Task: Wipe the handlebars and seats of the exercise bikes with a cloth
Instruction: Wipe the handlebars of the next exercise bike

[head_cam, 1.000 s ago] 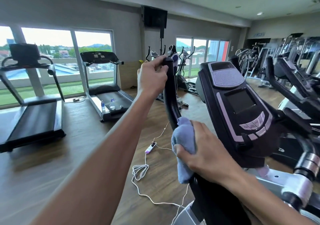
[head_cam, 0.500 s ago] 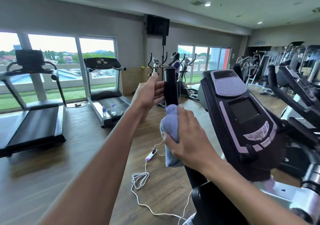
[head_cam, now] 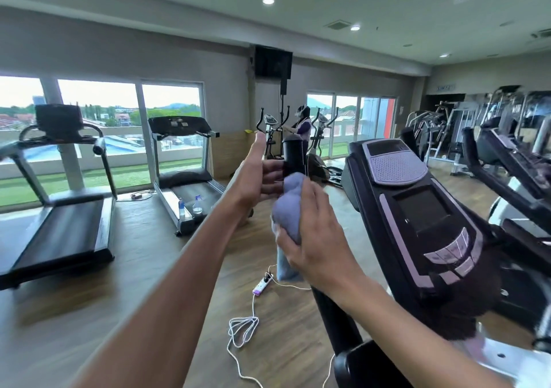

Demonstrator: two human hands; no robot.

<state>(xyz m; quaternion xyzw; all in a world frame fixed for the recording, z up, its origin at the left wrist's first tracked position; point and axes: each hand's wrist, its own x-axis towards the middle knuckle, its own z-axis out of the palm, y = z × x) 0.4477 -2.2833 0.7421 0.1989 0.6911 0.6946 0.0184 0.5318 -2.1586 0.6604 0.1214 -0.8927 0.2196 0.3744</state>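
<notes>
1. Handlebar (head_cam: 293,152): black, upright, rounded top, standing left of the console (head_cam: 417,208).
2. Cloth (head_cam: 287,208): pale blue-lilac, bunched, wrapped round the handlebar just below its top; a loose end hangs down.
3. Right hand (head_cam: 316,238): fingers curled, gripping the cloth against the bar.
4. Left hand (head_cam: 256,176): fingers straight, thumb up, palm beside the bar, gripping nothing.

Wooden floor (head_cam: 149,283) bears treadmills (head_cam: 59,226), power strip (head_cam: 262,283), white cable (head_cam: 241,331).
</notes>
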